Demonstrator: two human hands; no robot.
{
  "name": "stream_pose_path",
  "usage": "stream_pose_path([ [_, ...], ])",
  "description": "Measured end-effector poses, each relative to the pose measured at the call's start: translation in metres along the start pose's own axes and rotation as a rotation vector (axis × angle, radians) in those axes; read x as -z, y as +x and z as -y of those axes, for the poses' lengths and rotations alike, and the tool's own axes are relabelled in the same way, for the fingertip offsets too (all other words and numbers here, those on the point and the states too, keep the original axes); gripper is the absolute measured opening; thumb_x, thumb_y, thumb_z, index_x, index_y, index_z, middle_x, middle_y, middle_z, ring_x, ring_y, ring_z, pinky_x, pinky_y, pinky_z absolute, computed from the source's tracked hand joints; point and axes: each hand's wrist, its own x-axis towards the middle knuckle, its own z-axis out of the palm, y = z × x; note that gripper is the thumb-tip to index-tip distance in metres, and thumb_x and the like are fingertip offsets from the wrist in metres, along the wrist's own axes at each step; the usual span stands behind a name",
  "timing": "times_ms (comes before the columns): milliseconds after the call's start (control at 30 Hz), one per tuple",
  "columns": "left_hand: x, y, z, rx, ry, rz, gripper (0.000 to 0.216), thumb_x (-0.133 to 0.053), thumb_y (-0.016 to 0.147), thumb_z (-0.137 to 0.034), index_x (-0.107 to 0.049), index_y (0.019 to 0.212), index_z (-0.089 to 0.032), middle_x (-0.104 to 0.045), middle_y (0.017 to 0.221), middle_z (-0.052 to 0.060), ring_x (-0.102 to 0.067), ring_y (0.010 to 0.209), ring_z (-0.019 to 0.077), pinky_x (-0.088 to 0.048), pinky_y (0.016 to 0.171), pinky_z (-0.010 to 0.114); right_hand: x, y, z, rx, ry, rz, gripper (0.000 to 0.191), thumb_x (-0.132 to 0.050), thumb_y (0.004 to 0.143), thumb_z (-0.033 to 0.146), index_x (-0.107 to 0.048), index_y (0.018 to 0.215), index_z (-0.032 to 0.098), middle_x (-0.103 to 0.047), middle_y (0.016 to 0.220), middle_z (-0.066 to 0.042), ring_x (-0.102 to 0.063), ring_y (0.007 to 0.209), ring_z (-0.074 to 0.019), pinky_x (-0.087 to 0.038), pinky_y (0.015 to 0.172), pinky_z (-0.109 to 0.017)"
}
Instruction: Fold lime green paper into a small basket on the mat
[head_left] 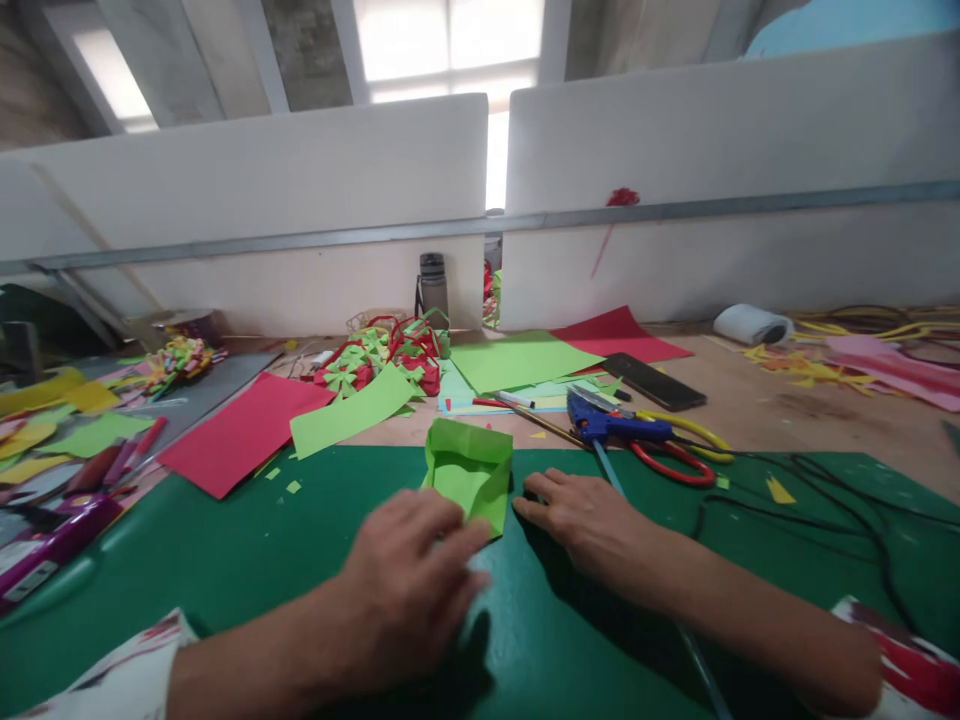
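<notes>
A small folded green paper piece (466, 478), like a pouch or box with raised folds at its far end, lies on the green mat (247, 580) in front of me. My left hand (412, 580) hovers over its near left corner, the fingers bent and blurred by motion. Whether anything is between those fingers cannot be made out. Just beside the paper's right edge, my right hand (581, 520) rests low, fingers slightly bent and apart, with nothing visible in them. The blue glue gun (615, 425) lies beyond my right hand.
Red-handled scissors (675, 470), a black phone (654, 382) and a black cord (832, 485) lie to the right. Red paper (244, 430), a green sheet (352, 410) and paper flowers (367, 360) lie beyond the mat. A purple bottle (56, 550) is at far left; a dark bottle (432, 290) stands behind.
</notes>
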Motion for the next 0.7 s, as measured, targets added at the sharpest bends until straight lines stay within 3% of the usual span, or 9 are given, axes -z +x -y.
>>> stream_pose_path([
  [33, 0.005, -0.004, 0.013, 0.029, -0.001, -0.067, 0.019, -0.047, 0.090, -0.019, -0.054, 0.107, -0.015, -0.059, 0.089, 0.008, -0.056, 0.076, 0.0187, -0.047, 0.068, 0.032, 0.002, 0.000, 0.000, -0.004, 0.013, 0.000, 0.031, -0.052, 0.074, 0.001, -0.062, 0.095, 0.021, -0.061, 0.086, -0.004, -0.056, 0.075, -0.0209, -0.034, 0.054, -0.030],
  [100, 0.010, -0.011, 0.040, 0.146, 0.043, -0.065, 0.015, -0.045, 0.091, -0.012, -0.056, 0.100, -0.015, -0.059, 0.090, 0.007, -0.058, 0.079, 0.0158, -0.048, 0.069, 0.027, 0.005, -0.001, 0.002, -0.019, 0.043, -0.022, 0.021, -0.050, 0.078, 0.002, -0.062, 0.083, 0.019, -0.061, 0.079, -0.003, -0.055, 0.071, -0.0187, -0.035, 0.054, -0.029],
  [200, 0.006, -0.021, 0.070, 0.162, 0.107, -0.040, 0.014, -0.044, 0.091, -0.011, -0.057, 0.094, -0.015, -0.059, 0.087, 0.006, -0.060, 0.078, 0.0163, -0.050, 0.068, 0.026, 0.008, -0.001, 0.004, -0.037, 0.107, -0.151, 0.023, -0.046, 0.084, 0.005, -0.059, 0.070, 0.017, -0.060, 0.071, -0.003, -0.053, 0.064, -0.0159, -0.038, 0.056, -0.028],
  [300, -0.001, -0.021, 0.077, 0.110, 0.129, -0.019, 0.025, -0.043, 0.089, -0.009, -0.057, 0.108, -0.016, -0.058, 0.100, 0.011, -0.058, 0.095, 0.0223, -0.052, 0.077, 0.035, 0.012, 0.005, 0.005, 0.063, 0.175, -0.379, 0.024, -0.041, 0.086, 0.003, -0.062, 0.085, 0.014, -0.064, 0.088, -0.008, -0.056, 0.081, -0.0181, -0.045, 0.071, -0.030],
  [367, -0.005, -0.016, 0.076, 0.056, 0.134, 0.008, 0.035, -0.041, 0.087, -0.004, -0.057, 0.114, -0.020, -0.054, 0.115, 0.012, -0.050, 0.112, 0.0267, -0.048, 0.088, 0.043, 0.016, 0.012, 0.007, 0.169, 0.173, -0.478, 0.030, -0.040, 0.084, 0.001, -0.060, 0.103, 0.012, -0.063, 0.107, -0.012, -0.052, 0.104, -0.0233, -0.041, 0.090, -0.039],
  [500, -0.010, -0.011, 0.073, -0.067, 0.127, 0.142, 0.037, -0.040, 0.086, -0.001, -0.063, 0.108, -0.020, -0.043, 0.134, 0.014, -0.030, 0.131, 0.0334, -0.038, 0.099, 0.055, 0.019, 0.027, 0.013, 0.259, 0.152, -0.401, 0.042, -0.039, 0.079, -0.003, -0.054, 0.114, 0.014, -0.062, 0.113, -0.011, -0.042, 0.120, -0.0287, -0.023, 0.102, -0.057],
  [600, -0.014, -0.012, 0.072, -0.079, 0.125, 0.240, 0.030, -0.044, 0.086, -0.005, -0.066, 0.099, -0.020, -0.043, 0.135, 0.013, -0.024, 0.134, 0.0349, -0.034, 0.099, 0.058, 0.012, 0.033, 0.015, 0.259, 0.168, -0.324, 0.045, -0.041, 0.075, -0.005, -0.054, 0.113, 0.014, -0.065, 0.107, -0.010, -0.044, 0.119, -0.0281, -0.017, 0.102, -0.060],
  [700, -0.014, -0.013, 0.069, -0.033, 0.124, 0.331, 0.026, -0.045, 0.084, -0.004, -0.066, 0.085, -0.019, -0.048, 0.133, 0.011, -0.023, 0.135, 0.0321, -0.029, 0.104, 0.056, 0.002, 0.035, 0.012, 0.232, 0.171, -0.340, 0.031, -0.043, 0.078, -0.003, -0.060, 0.097, 0.015, -0.067, 0.091, -0.007, -0.050, 0.110, -0.0257, -0.018, 0.103, -0.057],
])
